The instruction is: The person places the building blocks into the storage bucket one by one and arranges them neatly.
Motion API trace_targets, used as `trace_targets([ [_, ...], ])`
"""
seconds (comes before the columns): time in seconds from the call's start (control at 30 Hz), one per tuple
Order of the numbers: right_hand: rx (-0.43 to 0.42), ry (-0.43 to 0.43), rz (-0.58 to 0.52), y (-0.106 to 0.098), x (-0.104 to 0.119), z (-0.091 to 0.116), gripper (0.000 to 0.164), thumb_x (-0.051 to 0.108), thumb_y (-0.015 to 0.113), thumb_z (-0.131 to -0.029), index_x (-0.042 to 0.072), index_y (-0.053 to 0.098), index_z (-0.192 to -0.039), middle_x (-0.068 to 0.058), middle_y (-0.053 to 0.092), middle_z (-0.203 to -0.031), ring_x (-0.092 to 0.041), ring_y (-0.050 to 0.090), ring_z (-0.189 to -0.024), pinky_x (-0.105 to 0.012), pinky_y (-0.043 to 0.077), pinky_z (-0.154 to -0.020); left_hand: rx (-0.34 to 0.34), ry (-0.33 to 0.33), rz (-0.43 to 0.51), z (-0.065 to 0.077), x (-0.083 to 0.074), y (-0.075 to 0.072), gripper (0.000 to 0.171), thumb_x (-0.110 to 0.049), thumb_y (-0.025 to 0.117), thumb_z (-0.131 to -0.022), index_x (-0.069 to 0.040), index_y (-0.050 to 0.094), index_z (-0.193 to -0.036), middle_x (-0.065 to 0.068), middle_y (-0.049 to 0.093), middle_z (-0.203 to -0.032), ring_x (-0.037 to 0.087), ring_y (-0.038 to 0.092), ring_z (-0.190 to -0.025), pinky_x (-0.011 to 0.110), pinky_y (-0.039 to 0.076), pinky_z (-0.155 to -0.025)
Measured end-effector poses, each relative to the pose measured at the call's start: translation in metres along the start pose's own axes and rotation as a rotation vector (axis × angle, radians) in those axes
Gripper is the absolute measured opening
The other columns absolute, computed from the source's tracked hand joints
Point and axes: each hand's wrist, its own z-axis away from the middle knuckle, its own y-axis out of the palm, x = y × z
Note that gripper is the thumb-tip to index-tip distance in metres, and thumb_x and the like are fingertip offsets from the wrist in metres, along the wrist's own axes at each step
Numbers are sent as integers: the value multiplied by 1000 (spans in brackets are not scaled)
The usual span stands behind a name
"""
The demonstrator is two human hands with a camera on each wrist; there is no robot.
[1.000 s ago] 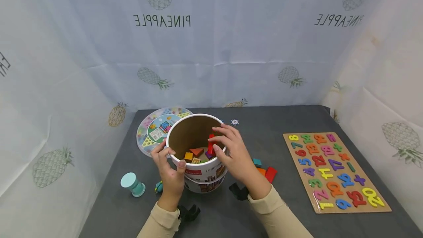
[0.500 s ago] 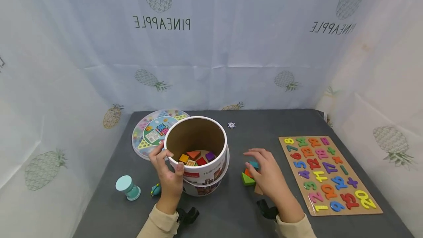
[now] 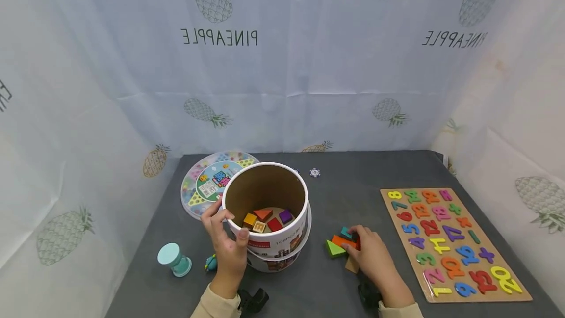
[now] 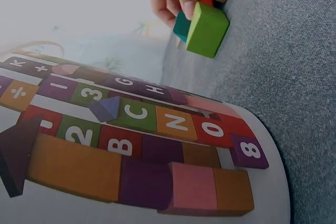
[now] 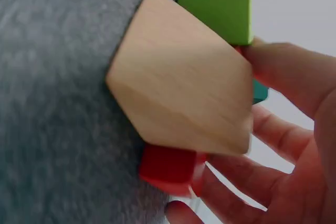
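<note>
My left hand [image 3: 228, 249] grips the near left side of a white bucket [image 3: 282, 238], fingers at its rim and thumb against its printed wall. Inside lie several blocks, among them a purple block [image 3: 286, 216] and a red block [image 3: 274, 224]. My right hand [image 3: 372, 256] is down at a small pile right of the bucket. Its thumb and fingers bend around an orange block [image 3: 339, 240] and a red block [image 5: 167, 167]; whether either is pinched is unclear. A green triangular block [image 3: 334, 249], a teal block [image 3: 346, 231] and a plain wooden block [image 5: 184, 77] sit beside them.
A board of coloured numbers [image 3: 454, 244] lies at the right. Left of the bucket stand a pale teal hourglass-shaped thing [image 3: 175, 259] and a small blue figure [image 3: 211, 262]. Behind are a round game board [image 3: 198, 180] and a chip [image 3: 315, 172].
My right hand has let a red block drop into the bucket, left the rim and moved right and down to the block pile. The left hand has stayed on the bucket.
</note>
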Motion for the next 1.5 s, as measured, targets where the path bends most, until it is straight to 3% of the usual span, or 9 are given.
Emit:
trace_targets([
  [0.2, -21, 27, -26, -1, 3, -7, 37, 31, 80, -77, 13, 59, -101, 0, 56, -79, -19, 48, -71, -36, 42, -62, 8, -7, -11, -1, 0, 0, 52, -48, 59, -89, -2, 40, -102, 21, 26, -137, 39, 24, -131, 41, 36, -99],
  [0.43, -23, 31, -67, -1, -5, -13, 30, 29, 71, -86, 14, 64, -111, -4, 66, -100, -24, 58, -86, -49, 46, -81, 15, -16, -18, 1, 0, -2, 51, -46, 60, -89, -1, 40, -102, 21, 26, -138, 38, 24, -132, 48, 36, -98],
  [0.63, -106, 49, -154, -8, -9, -13, 31, 30, 65, -91, 13, 67, -116, -9, 68, -101, -25, 61, -85, -50, 49, -80, 5, -7, -23, 1, 1, -2, 51, -48, 59, -89, -2, 41, -102, 22, 27, -136, 39, 25, -130, 40, 37, -99],
  [0.77, -326, -66, -233, -31, 14, -4, 30, 24, 70, -87, 20, 69, -116, -4, 69, -102, -19, 59, -90, -36, 51, -73, 3, -5, -28, 1, 0, -1, 53, -49, 58, -89, -1, 40, -101, 23, 27, -135, 38, 26, -130, 38, 37, -100],
  [0.9, -501, -303, -411, -64, 68, 6, 37, 12, 75, -81, 25, 70, -116, 4, 67, -107, -16, 53, -105, -23, 45, -79, -4, 3, -32, 1, 1, 0, 56, -51, 57, -90, 1, 39, -100, 26, 27, -134, 38, 27, -129, 42, 33, -100],
  [1.0, -446, -461, -549, -73, 110, 10, 38, 10, 76, -80, 24, 70, -114, 6, 64, -113, -15, 50, -113, -25, 43, -87, -12, 13, -34, 2, 3, 1, 57, -52, 55, -90, 2, 38, -99, 31, 26, -131, 39, 27, -127, 46, 32, -99],
  [1.13, -306, -536, -574, -58, 145, 7, 27, 20, 73, -83, 26, 70, -109, 11, 61, -115, -10, 47, -118, -38, 45, -91, -17, 10, -27, 2, 2, 0, 57, -53, 54, -91, 2, 38, -100, 30, 26, -132, 39, 28, -127, 45, 32, -99],
  [1.37, -379, -660, -601, -40, 134, 8, 30, 4, 67, -87, 20, 67, -113, 5, 61, -120, -21, 47, -122, -37, 35, -103, -2, 7, -6, 0, 0, 2, 53, -50, 56, -90, -1, 41, -102, 23, 26, -136, 40, 27, -128, 45, 33, -99],
  [1.5, -426, -545, -487, -41, 99, 17, 43, 3, 74, -81, 18, 63, -119, 1, 56, -125, -20, 50, -116, -26, 35, -99, -10, 12, -6, 0, 0, 1, 52, -50, 56, -90, -2, 40, -102, 23, 26, -136, 41, 27, -129, 47, 33, -99],
])
